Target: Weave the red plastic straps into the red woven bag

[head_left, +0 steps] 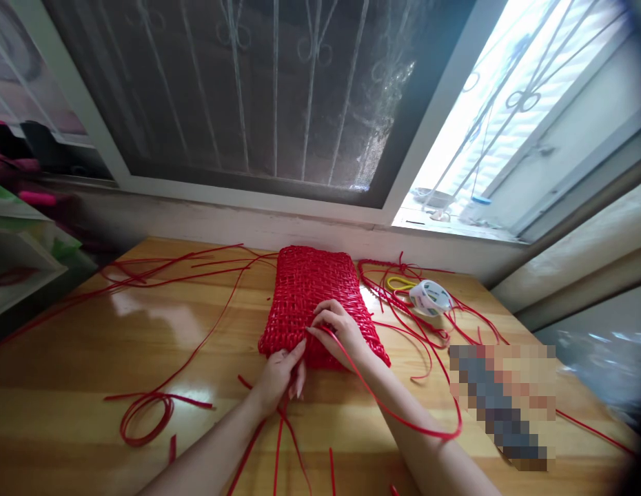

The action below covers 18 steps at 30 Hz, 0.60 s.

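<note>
A red woven bag-like piece (318,282) lies on the wooden table in front of me, made of glossy interlaced strips. My left hand (280,375) is closed on its near edge, thumb on top and fingers curled below. Against the weave just to the right, my right hand (341,334) pinches a red strip (429,433) between thumb and fingers. From there the strip loops over my right forearm and curves back up on the right. Several loose strip ends hang below my left hand. The exact spot where the fingertips meet the weave is partly hidden.
Long red strips stretch across the table (196,372) at left, one ending in a coil (125,426). At right are a white tape roll (430,298), a yellow loop (400,283), tangled strips and a pixelated dark object (499,406). A barred window stands behind.
</note>
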Each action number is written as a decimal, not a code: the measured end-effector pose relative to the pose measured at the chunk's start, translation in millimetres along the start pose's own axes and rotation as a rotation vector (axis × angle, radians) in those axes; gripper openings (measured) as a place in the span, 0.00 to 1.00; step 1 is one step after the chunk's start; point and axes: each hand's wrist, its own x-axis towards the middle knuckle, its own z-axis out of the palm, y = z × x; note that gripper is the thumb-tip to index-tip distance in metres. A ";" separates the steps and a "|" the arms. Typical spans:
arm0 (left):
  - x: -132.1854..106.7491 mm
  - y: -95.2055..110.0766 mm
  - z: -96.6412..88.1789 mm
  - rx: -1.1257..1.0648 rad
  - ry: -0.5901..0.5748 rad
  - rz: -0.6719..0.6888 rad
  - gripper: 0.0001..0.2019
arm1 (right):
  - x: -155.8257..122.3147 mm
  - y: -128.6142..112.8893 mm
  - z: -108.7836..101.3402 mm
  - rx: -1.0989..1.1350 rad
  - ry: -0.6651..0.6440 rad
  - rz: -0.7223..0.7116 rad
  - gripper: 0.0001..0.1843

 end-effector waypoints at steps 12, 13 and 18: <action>0.4 -1.4 -4.7 -0.034 -0.080 -0.027 0.32 | -1.7 0.8 2.4 0.068 -0.004 0.058 0.08; 0.7 -1.7 -5.0 -0.043 -0.089 -0.026 0.32 | -2.0 0.3 3.3 0.036 -0.018 0.059 0.08; 2.0 -0.8 -5.2 -0.140 -0.162 -0.033 0.32 | -4.4 -7.4 -4.3 -0.099 -0.016 0.057 0.07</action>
